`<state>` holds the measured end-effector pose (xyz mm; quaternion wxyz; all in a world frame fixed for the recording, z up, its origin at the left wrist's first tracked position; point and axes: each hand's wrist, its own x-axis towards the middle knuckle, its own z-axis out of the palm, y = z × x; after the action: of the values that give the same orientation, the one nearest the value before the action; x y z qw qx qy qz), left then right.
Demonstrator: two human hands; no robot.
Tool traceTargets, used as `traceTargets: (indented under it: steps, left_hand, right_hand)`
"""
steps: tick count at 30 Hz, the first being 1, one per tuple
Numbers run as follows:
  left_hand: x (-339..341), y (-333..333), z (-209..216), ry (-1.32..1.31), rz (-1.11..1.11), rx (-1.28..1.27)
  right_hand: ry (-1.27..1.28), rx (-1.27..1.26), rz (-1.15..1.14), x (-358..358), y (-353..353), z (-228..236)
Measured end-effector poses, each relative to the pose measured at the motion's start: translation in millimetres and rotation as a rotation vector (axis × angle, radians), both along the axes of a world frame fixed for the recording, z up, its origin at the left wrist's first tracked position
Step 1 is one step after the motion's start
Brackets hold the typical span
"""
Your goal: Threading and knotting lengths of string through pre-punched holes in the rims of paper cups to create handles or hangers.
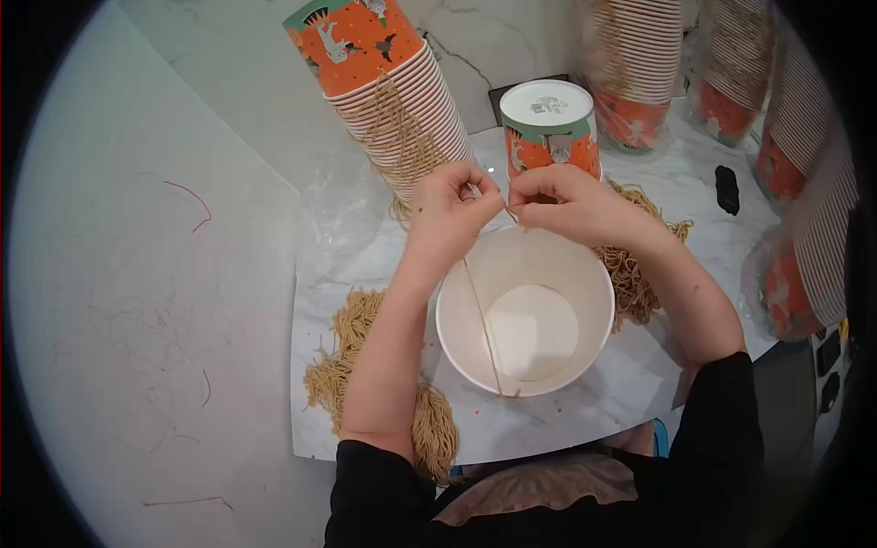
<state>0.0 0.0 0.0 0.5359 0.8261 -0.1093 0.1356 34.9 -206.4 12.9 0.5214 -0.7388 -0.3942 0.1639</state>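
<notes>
A white open paper bucket point(587, 279) stands on the table in front of me, its mouth facing up. A thin tan cord point(483, 320) runs over its mouth from the near rim to my hands. At the far rim my left hand point(452, 208) pinches the cord with thumb and fingers. Close by its right side, my right hand point(566, 203) is also closed in a pinch, with a short bit of cord showing between the two hands. Fingertips partly hide the exact grip.
Tan cord bundles point(344, 358) lie left, with darker ones point(637, 281) right. A leaning stack of orange-patterned buckets point(411, 105) and an upturned bucket point(548, 142) stand behind. Wrapped bucket stacks point(644, 50) line the far right. A small black object point(727, 190) lies near them. Scribbled wall point(155, 301) at left.
</notes>
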Motion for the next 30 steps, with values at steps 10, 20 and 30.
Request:
traceTargets:
  steps: [10, 20, 30]
  left_hand:
    - [3.7, 1.4, -0.3, -0.016, -0.005, 0.048]
    - [-2.1, 0.7, 10.6, 0.211, -0.094, -0.218]
    - [-5.8, -3.0, 14.0, 0.191, -0.141, -0.227]
  right_hand:
    - [0.099, -0.019, 0.034, 5.4, -2.0, 2.1]
    - [0.004, 0.142, -0.141, 19.7, -3.3, -4.9]
    - [0.155, 0.144, -0.098, 17.5, 0.4, -4.9]
